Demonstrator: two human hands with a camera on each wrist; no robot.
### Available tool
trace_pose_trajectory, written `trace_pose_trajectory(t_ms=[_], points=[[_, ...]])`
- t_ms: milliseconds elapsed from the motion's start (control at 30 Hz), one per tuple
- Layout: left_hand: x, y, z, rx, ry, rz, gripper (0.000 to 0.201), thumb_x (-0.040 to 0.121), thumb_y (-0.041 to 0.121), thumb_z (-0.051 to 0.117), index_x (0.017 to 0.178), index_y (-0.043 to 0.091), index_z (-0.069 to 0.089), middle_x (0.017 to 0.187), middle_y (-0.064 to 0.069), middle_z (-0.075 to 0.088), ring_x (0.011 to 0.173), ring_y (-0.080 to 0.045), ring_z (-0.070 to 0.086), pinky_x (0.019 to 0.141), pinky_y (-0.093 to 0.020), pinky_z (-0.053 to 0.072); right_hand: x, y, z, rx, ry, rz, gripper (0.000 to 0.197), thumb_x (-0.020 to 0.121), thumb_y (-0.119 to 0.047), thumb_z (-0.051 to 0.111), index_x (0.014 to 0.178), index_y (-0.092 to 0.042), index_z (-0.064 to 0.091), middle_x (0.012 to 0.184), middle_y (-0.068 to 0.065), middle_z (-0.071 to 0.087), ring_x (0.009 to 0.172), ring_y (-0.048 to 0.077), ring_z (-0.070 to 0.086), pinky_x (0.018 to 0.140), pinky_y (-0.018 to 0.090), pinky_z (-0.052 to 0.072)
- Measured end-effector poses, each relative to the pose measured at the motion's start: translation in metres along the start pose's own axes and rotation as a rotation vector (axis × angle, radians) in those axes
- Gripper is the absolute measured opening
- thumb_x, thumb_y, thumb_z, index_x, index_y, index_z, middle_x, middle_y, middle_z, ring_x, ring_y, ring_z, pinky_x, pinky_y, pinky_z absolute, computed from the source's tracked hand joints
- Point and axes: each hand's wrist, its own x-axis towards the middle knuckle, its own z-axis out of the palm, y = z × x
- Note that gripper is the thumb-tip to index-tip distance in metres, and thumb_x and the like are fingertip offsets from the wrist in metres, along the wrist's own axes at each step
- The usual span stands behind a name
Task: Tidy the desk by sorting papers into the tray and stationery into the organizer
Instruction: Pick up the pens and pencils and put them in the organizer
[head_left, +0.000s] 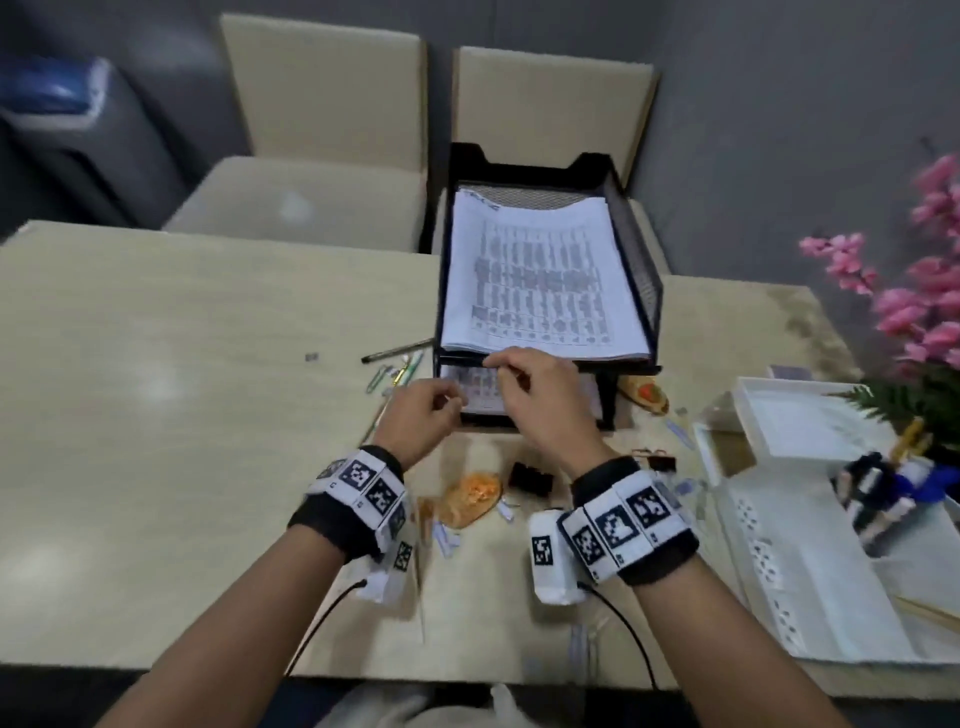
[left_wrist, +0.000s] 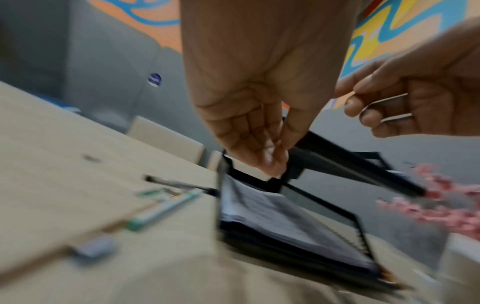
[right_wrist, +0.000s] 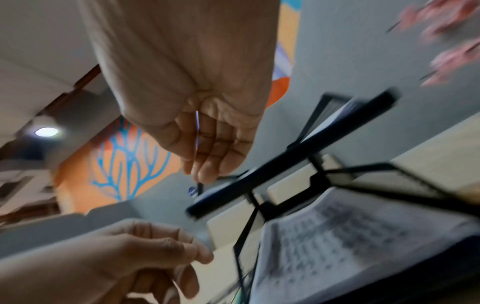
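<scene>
We see a black mesh tray (head_left: 641, 270) with white papers (head_left: 540, 275) printed in grey rows — beige desk (head_left: 182, 374), white organizer (head_left: 810, 587), pink flowers (head_left: 924, 291), green-capped pen (left_wrist: 163, 209).

The pale beige wood-grain worktop (head_left: 182, 364) has a smooth, faintly glossy finish that catches soft light patches. The black two-tier wire-mesh metal tray (head_left: 641, 275) looks matt, its sides finely perforated. The white printed paper sheets (head_left: 540, 270) in it are matt and slightly curled. The white perforated plastic organizer (head_left: 769, 561) looks smooth with a dull sheen. The black cloth wristbands (head_left: 332, 525) look soft and fuzzy. The beige chair backs (head_left: 322, 88) appear smooth and matt.
</scene>
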Motion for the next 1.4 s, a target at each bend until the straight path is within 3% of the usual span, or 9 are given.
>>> trace_pose_trajectory(t_ms=[200, 333, 500, 700, 800, 900, 1067, 1200, 1400], points=[[0.012, -0.085, -0.068, 0.221, 0.025, -0.271, 0.020, 0.085, 0.012, 0.052, 0.095, 0.009, 0.069, 0.097, -0.017, 0.071, 0.097, -0.032, 0.064, 0.086, -0.036, 0.051, 0.045, -0.016, 0.119, -0.122, -0.401, 0.094, 0.030, 0.088, -0.006, 0.044, 0.109, -0.005, 0.065, 0.113, 0.017, 0.065, 0.109, 0.030, 0.057, 0.093, 0.030, 0.044], [0.017, -0.109, -0.074, 0.237, -0.054, -0.337, 0.023, 0.086, 0.011, 0.051, 0.100, 0.008, 0.069, 0.106, -0.016, 0.069, 0.105, -0.032, 0.061, 0.091, -0.034, 0.049, 0.063, -0.004, 0.162, -0.228, -0.435, 0.264, 0.032, 0.087, -0.002, 0.036, 0.110, -0.001, 0.059, 0.118, 0.024, 0.057, 0.109, 0.038, 0.055, 0.093, 0.041, 0.049], [0.027, -0.117, -0.074, 0.117, -0.073, -0.371, 0.021, 0.088, 0.010, 0.049, 0.094, 0.006, 0.068, 0.094, -0.015, 0.070, 0.093, -0.030, 0.066, 0.075, -0.025, 0.047, 0.074, 0.005, 0.180, -0.314, -0.402, 0.342, 0.033, 0.091, -0.004, 0.034, 0.117, -0.003, 0.053, 0.121, 0.023, 0.054, 0.110, 0.038, 0.054, 0.090, 0.038, 0.045], [0.034, -0.127, -0.068, -0.057, -0.070, -0.446, 0.020, 0.092, 0.014, 0.049, 0.096, 0.006, 0.067, 0.101, -0.013, 0.067, 0.092, -0.022, 0.056, 0.084, -0.026, 0.042, 0.063, 0.004, 0.178, -0.276, -0.320, 0.455, 0.029, 0.089, -0.001, 0.043, 0.118, 0.002, 0.044, 0.117, 0.022, 0.056, 0.104, 0.036, 0.057, 0.076, 0.035, 0.047], [0.040, -0.124, -0.059, -0.320, -0.047, -0.481, 0.030, 0.095, 0.033, 0.046, 0.082, 0.014, 0.065, 0.080, -0.002, 0.062, 0.080, -0.019, 0.053, 0.081, -0.028, 0.043, 0.047, -0.005, 0.170, -0.096, -0.250, 0.389, 0.025, 0.088, -0.004, 0.049, 0.113, -0.003, 0.042, 0.101, 0.011, 0.058, 0.088, 0.027, 0.060, 0.068, 0.032, 0.048], [0.042, -0.110, -0.056, -0.527, -0.055, -0.480, 0.038, 0.095, 0.039, 0.044, 0.083, 0.009, 0.063, 0.070, -0.001, 0.054, 0.063, -0.015, 0.048, 0.063, -0.025, 0.040, 0.031, -0.012, 0.166, 0.119, -0.379, 0.343, 0.029, 0.084, -0.002, 0.054, 0.098, -0.019, 0.035, 0.083, 0.002, 0.056, 0.072, 0.025, 0.062, 0.064, 0.038, 0.054], [0.047, -0.112, -0.064, -0.699, 0.207, -0.521, 0.037, 0.098, 0.022, 0.039, 0.063, 0.011, 0.045, 0.062, -0.005, 0.048, 0.052, -0.017, 0.047, 0.058, -0.028, 0.043, 0.050, -0.005, 0.170, 0.021, -0.363, 0.487, 0.016, 0.082, 0.001, 0.047, 0.083, -0.015, 0.044, 0.092, 0.010, 0.058, 0.084, 0.028, 0.059, 0.070, 0.037, 0.052], [0.044, -0.125, -0.075, -0.554, 0.290, -0.578, 0.036, 0.094, 0.021, 0.040, 0.059, 0.012, 0.042, 0.057, -0.005, 0.043, 0.045, -0.020, 0.037, 0.049, -0.025, 0.031, 0.073, -0.014, 0.182, -0.109, -0.310, 0.532, 0.016, 0.085, -0.012, 0.052, 0.072, -0.012, 0.045, 0.089, 0.012, 0.055, 0.080, 0.026, 0.052, 0.065, 0.029, 0.039], [0.030, -0.126, -0.076, -0.511, 0.205, -0.598, 0.032, 0.094, 0.014, 0.042, 0.064, 0.012, 0.053, 0.060, -0.004, 0.048, 0.047, -0.016, 0.039, 0.047, -0.022, 0.029, 0.065, -0.010, 0.191, -0.131, -0.323, 0.611, 0.024, 0.082, -0.015, 0.056, 0.102, -0.002, 0.058, 0.112, 0.018, 0.060, 0.101, 0.035, 0.058, 0.069, 0.030, 0.042]])
